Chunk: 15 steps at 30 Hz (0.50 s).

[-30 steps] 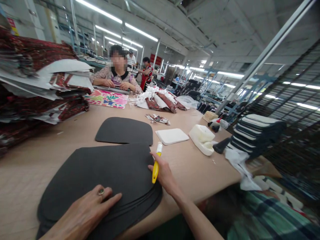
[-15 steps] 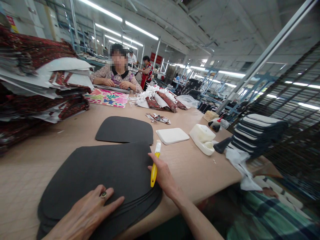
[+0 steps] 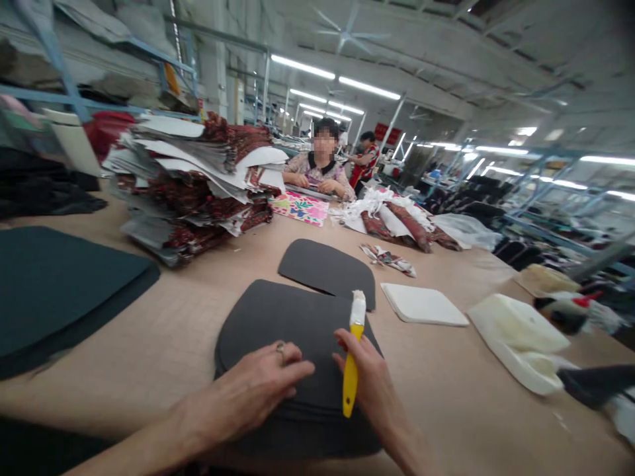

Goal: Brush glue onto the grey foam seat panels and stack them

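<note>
A stack of dark grey rounded sheets [image 3: 288, 317] lies before me on the table. Over its near left part is my left hand [image 3: 262, 383], fingers apart and a ring on one of them; nothing is in it. At the stack's right edge my right hand [image 3: 370, 370] holds a paintbrush [image 3: 350, 377] with a yellow handle, its whitish bristles pointing up and away. The brush lies across the hand near the thumb. Another dark grey sheet [image 3: 322, 264] lies just beyond the stack.
White pads [image 3: 424, 305] and a cream plastic container [image 3: 516, 337] stand to the right. Dark green sheets [image 3: 64, 284] lie at the left. A tall pile of patterned and white pieces [image 3: 198, 178] rises behind. Across the table [image 3: 188, 317] sits a co-worker [image 3: 317, 172].
The view has swung left, bringing the dark green sheets into sight. My left hand has moved further up over the stack, closer to my right hand, which still holds the paintbrush.
</note>
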{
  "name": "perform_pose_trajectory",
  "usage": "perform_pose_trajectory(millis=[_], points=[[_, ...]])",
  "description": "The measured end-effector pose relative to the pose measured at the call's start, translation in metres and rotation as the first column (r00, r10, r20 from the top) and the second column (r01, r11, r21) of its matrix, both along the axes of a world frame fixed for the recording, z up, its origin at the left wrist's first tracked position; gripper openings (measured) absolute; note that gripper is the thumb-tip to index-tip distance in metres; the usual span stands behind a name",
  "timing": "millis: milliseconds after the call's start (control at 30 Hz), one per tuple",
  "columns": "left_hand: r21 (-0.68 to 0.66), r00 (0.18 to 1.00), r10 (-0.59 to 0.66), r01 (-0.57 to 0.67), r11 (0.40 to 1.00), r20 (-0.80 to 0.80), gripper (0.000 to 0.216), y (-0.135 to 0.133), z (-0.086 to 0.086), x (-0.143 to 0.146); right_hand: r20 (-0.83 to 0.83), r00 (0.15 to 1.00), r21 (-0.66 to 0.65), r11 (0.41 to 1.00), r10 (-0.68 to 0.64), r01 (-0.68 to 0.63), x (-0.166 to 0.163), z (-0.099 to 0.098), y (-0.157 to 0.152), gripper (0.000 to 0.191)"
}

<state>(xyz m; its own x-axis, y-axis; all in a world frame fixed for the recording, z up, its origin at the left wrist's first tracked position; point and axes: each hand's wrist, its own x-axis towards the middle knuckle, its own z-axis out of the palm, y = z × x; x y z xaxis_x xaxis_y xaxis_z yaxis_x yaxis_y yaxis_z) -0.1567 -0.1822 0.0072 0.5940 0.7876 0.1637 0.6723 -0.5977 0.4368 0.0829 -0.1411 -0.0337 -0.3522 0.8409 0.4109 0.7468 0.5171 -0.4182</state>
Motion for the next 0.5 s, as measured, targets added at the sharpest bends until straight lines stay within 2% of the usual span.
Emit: perform_pose_trajectory(millis=[67, 100, 133, 167, 233, 300, 400, 500], points=[[-0.041, 0.949, 0.256, -0.253, 0.967, 0.184, 0.028, 0.006, 0.0, -0.03, -0.033, 0.998, -0.051, 0.997, 0.051, -0.053, -0.015, -0.005, -0.005, 0.026], [-0.094, 0.88, 0.4, -0.389, 0.916, 0.255, 0.025, 0.008, -0.003, -0.046, -0.049, 0.996, -0.069, 0.995, 0.072, -0.075, -0.02, -0.007, -0.007, 0.026], [-0.18, 0.81, 0.508, -0.475, 0.861, 0.294, 0.024, 0.01, -0.008, -0.062, -0.06, 0.994, -0.082, 0.992, 0.09, -0.095, -0.024, -0.01, -0.009, 0.025], [-0.281, 0.749, 0.58, -0.509, 0.813, 0.32, 0.025, 0.011, -0.014, -0.076, -0.064, 0.993, -0.087, 0.99, 0.103, -0.108, -0.027, -0.013, -0.01, 0.024], [-0.454, 0.689, 0.639, -0.474, 0.754, 0.342, 0.029, 0.01, -0.029, -0.095, -0.053, 0.992, -0.072, 0.99, 0.115, -0.119, -0.031, -0.019, -0.012, 0.023], [-0.546, 0.675, 0.647, -0.413, 0.729, 0.355, 0.032, 0.01, -0.043, -0.103, -0.032, 0.991, -0.031, 0.991, 0.131, -0.132, -0.031, -0.026, -0.011, 0.023], [-0.574, 0.666, 0.661, -0.408, 0.71, 0.345, 0.033, 0.013, -0.053, -0.103, 0.003, 0.985, 0.035, 0.984, 0.173, -0.173, -0.027, -0.037, -0.007, 0.024], [-0.526, 0.664, 0.662, -0.446, 0.724, 0.349, 0.027, 0.014, -0.047, -0.1, 0.024, 0.979, 0.083, 0.975, 0.203, -0.204, -0.023, -0.044, -0.004, 0.026]])
